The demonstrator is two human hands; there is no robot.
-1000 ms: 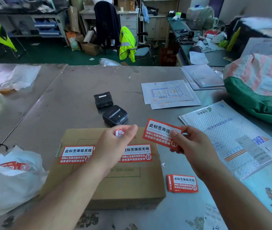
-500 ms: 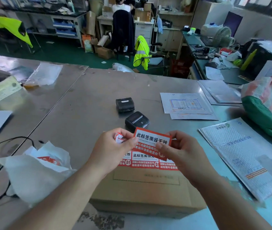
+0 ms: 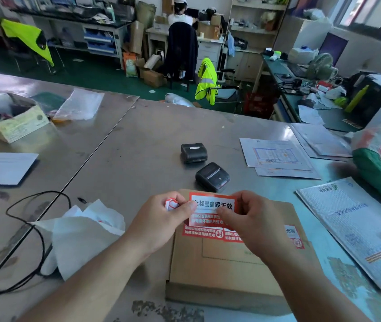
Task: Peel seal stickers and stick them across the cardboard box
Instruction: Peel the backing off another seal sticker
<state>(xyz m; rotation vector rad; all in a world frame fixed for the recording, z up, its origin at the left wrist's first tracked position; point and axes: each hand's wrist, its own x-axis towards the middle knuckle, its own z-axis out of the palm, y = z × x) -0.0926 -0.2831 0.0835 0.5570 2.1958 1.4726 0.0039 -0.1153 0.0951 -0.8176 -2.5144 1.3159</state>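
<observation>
We hold one red-and-white rectangular seal sticker in the air over the far part of the flat brown cardboard box. The box lies on the grey steel table right in front of us. The sticker's long axis runs left to right. Its printed face is toward us, the print upright and the top edge pointing away.

Our left hand pinches its left end under the thumb. The fingers of that hand also curl round one small crumpled red-and-white scrap. Our right hand pinches the right end between thumb and fingers.

Below, a row of stuck-on seal stickers runs across the box top, also left to right. We count parts of at least two; our hands cover the rest.

Just beyond the box sit two small black boxy devices, one behind the other. To the left lie one crumpled white bag and one black cable. To the right lies one white bubble mailer.
</observation>
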